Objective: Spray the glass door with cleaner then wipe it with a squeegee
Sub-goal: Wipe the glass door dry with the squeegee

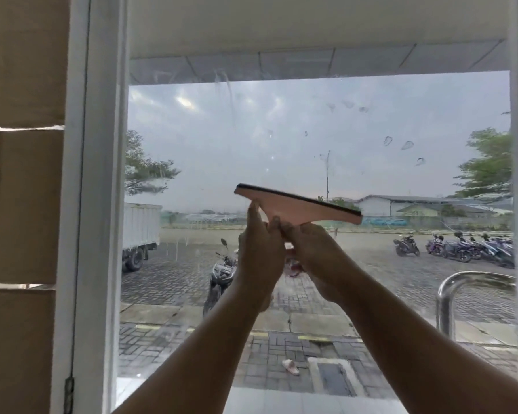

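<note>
Squeegee point(298, 204) work going on: gripping the handle in the right hand point(313, 249), steadying with the left hand point(260, 252), also wrapping it, one finger stretching up under the head. Holding it up at the middle of the glass door point(210, 135), blade uppermost, long axis sloping down toward the right edge. Not yet reaching the droplets point(407, 144) clinging above, toward the top right corner; probably favouring the right hand, being nearer.

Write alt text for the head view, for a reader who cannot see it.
The left hand and right hand hold a pink squeegee up to the glass door, its black blade sloping down to the right. Drops of cleaner dot the glass above it; motorbikes stand parked outside.
</note>
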